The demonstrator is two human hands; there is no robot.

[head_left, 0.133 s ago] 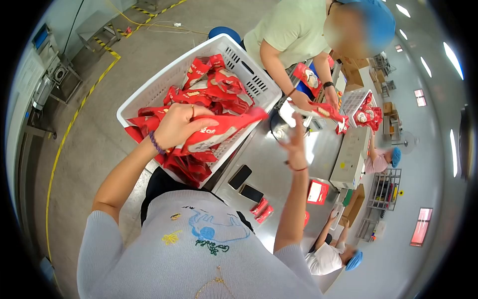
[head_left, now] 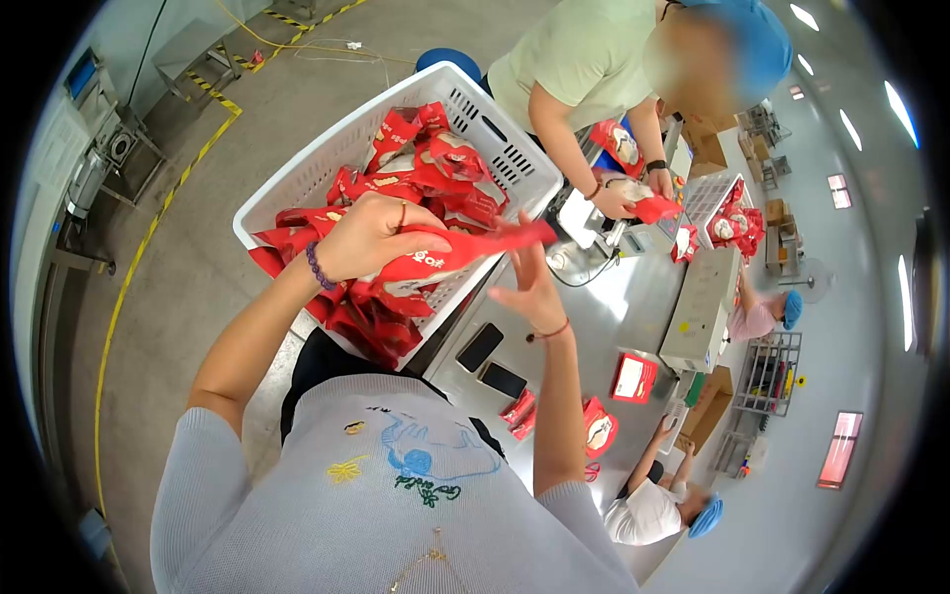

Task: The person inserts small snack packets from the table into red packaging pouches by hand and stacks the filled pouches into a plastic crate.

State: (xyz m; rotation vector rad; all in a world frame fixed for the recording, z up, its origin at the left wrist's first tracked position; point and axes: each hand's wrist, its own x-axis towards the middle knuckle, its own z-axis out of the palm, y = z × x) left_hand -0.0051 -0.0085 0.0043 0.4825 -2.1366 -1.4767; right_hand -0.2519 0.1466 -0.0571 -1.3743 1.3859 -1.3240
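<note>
- The left hand point(head_left: 378, 238) pinches one end of a red packet point(head_left: 433, 263).
- From that grip, the packet stretches toward the spread-fingered right hand point(head_left: 532, 292); I can't tell whether they touch.
- Below, a white basket point(head_left: 540, 186) holds more packets point(head_left: 453, 160).

left hand point(head_left: 368, 238): clamped, thumb uppermost | right hand point(head_left: 534, 293): splayed

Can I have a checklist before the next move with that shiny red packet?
1. Left hand with purple beaded bracelet grips the red and white plastic packet: ok.
2. Right hand with thin reddish wristband grips it too: cannot tell; the packet's end is blurred.
3. Whole packet visible: not ok; left hand covers part.
4. Two black rectangular phones untouched by either hand: ok.
5. Co-worker's bare hands apart from this person's: ok.
</note>
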